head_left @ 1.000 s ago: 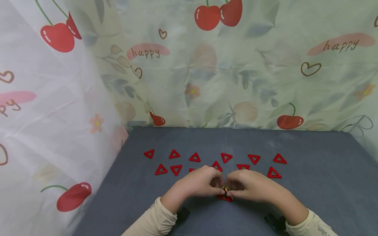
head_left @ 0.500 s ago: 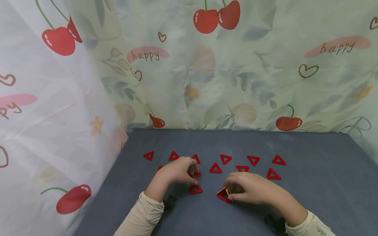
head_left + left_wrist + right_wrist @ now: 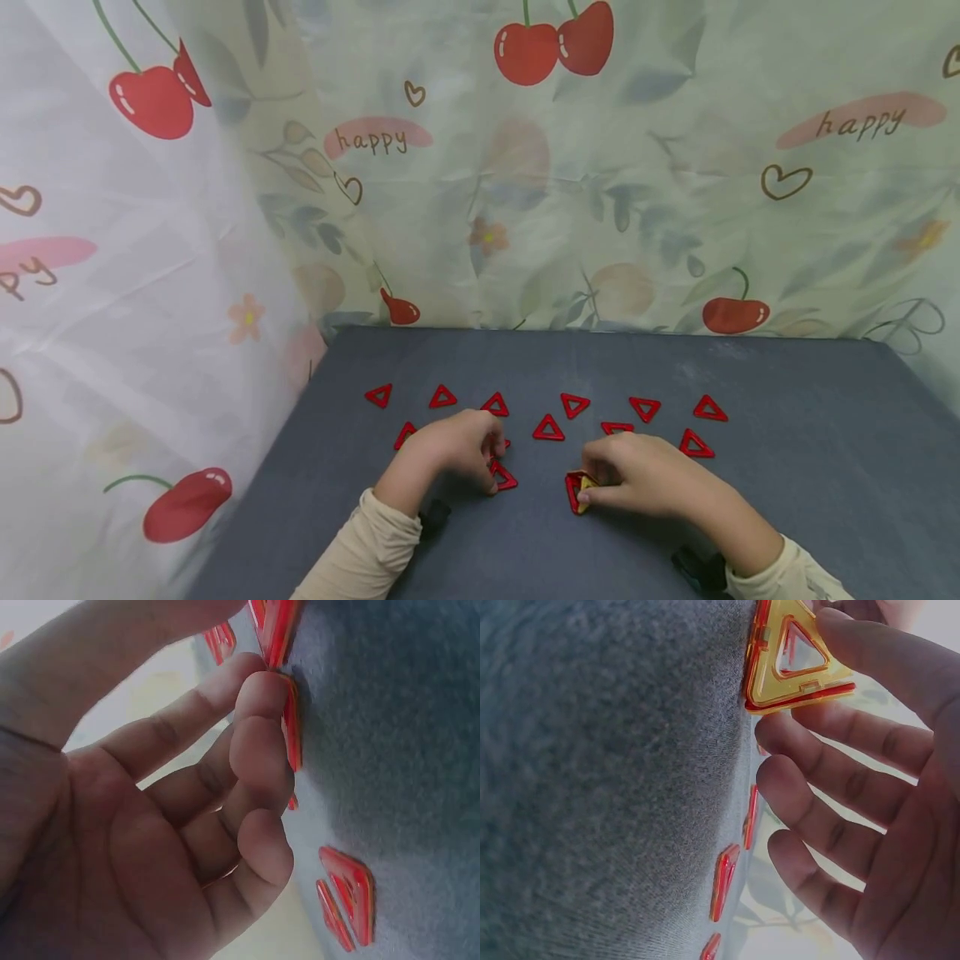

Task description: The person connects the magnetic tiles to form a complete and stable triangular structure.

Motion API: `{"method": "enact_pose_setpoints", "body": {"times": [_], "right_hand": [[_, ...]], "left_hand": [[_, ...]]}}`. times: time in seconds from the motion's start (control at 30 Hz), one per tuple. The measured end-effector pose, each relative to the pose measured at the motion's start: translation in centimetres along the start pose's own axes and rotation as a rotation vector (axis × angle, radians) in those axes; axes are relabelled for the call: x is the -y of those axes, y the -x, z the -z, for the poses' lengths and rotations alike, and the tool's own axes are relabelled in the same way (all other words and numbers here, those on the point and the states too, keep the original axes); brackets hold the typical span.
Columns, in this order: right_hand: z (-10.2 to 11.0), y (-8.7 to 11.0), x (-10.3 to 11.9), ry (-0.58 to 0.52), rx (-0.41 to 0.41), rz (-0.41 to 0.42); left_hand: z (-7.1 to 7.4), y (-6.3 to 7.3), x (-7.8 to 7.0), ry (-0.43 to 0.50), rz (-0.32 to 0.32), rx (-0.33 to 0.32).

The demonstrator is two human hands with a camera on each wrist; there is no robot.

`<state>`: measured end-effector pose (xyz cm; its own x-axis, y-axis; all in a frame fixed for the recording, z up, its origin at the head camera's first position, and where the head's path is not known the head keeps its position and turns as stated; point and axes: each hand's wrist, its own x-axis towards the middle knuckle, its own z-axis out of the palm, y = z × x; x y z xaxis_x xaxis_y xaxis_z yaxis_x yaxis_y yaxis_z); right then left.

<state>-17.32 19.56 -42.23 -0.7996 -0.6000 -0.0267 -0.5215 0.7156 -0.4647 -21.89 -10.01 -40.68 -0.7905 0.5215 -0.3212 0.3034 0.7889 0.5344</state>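
My right hand (image 3: 637,473) grips a small folded piece made of joined triangular tiles (image 3: 577,492), between thumb and fingers close over the table. In the right wrist view, a yellow triangular tile (image 3: 791,656) of this piece faces the camera, with red tiles joined along its sides. To the left, my left hand (image 3: 450,446) pinches a single red triangular tile (image 3: 505,477) with a hollow middle, thumb at its near edge. Seen from the left wrist, that red tile (image 3: 274,630) stands between thumb and index finger. Another red tile just behind is partly covered by the fingers.
Several red triangular tiles lie spread in two loose rows farther back, among them one tile (image 3: 549,428) between the hands and one (image 3: 696,443) right of the right hand. A dark grey cloth covers the table (image 3: 810,433). Printed curtains (image 3: 570,208) hang behind and at left.
The left hand has left the folded piece and moved left to a loose red tile, which has shifted slightly. The right hand has stayed in place and turned the folded piece.
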Motion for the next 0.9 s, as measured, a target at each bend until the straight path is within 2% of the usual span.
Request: {"method": "enact_pose_setpoints", "body": {"times": [0.23, 0.47, 0.9], "right_hand": [[0.1, -0.1, 0.0, -0.035, 0.017, 0.014], [0.1, -0.2, 0.2, -0.022, 0.011, 0.029], [-0.2, -0.2, 0.5, 0.02, -0.032, 0.016]], "left_hand": [[-0.4, 0.0, -0.4, -0.032, -0.066, -0.021], [-0.6, -0.1, -0.7, -0.039, -0.081, -0.046], [-1.9, -1.0, -1.3, 0.049, -0.159, -0.114]]}}
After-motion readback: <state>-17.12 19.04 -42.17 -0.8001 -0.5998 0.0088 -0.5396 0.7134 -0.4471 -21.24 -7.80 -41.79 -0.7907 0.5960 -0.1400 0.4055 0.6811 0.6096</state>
